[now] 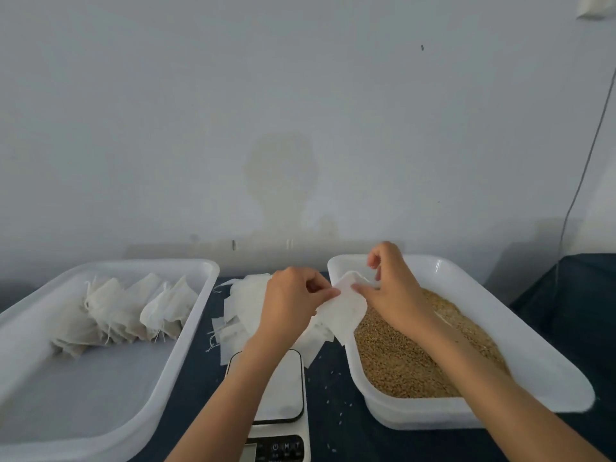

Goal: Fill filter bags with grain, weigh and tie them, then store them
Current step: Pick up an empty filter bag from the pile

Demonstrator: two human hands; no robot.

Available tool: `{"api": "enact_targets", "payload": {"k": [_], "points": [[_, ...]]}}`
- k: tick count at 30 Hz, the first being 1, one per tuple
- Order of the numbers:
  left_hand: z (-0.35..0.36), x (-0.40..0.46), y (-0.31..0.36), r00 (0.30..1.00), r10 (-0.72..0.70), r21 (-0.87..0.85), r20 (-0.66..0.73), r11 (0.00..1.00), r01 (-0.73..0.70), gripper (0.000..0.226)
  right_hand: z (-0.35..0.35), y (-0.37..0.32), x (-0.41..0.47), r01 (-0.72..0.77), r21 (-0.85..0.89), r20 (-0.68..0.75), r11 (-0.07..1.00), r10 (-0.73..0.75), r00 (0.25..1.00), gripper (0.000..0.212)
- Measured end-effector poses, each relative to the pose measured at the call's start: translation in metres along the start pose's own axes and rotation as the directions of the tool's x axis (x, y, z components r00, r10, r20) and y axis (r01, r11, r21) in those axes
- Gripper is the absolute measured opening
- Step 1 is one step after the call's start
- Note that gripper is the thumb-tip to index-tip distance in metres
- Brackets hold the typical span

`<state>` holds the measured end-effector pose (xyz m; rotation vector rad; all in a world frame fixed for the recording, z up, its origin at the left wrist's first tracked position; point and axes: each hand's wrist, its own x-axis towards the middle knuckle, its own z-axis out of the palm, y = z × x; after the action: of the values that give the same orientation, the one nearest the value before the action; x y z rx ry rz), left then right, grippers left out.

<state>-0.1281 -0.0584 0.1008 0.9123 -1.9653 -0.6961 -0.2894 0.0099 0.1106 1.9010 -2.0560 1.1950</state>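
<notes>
An empty white filter bag [346, 311] hangs over the left rim of the white grain tray [520, 331], which holds brown grain [400, 358]. My left hand [293, 301] pinches the bag's left top edge. My right hand [393, 288] pinches the opposite edge at the bag's mouth, above the grain. A pile of flat empty bags [243, 305] lies on the dark table behind the white scale [283, 391]. Several filled, tied bags [133, 308] lie in the left white tray [186, 331].
The scale's platform carries nothing, and its buttons [283, 448] face me at the bottom edge. A few loose grains [333, 375] are scattered on the dark tabletop between scale and grain tray. A wall stands close behind the trays, and a thin cable [580, 181] hangs at the right.
</notes>
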Motion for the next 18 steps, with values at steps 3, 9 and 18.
{"api": "enact_targets", "payload": {"k": [3,9,18], "points": [[0.009,0.0,0.005,0.993,-0.113,-0.277,0.031,0.954,0.118,0.014,-0.007,-0.005,-0.007,-0.203,0.376,0.067,0.904,0.192,0.979,0.022],[0.026,-0.01,0.019,0.942,-0.051,-0.572,0.331,0.784,0.244,0.011,-0.011,-0.012,-0.018,-0.428,0.657,0.357,0.621,0.244,0.902,0.026],[0.037,-0.011,0.018,0.898,-0.033,-0.532,0.439,0.796,0.29,0.015,-0.016,-0.001,-0.025,-0.464,0.584,0.411,0.666,0.251,0.876,0.027]]}}
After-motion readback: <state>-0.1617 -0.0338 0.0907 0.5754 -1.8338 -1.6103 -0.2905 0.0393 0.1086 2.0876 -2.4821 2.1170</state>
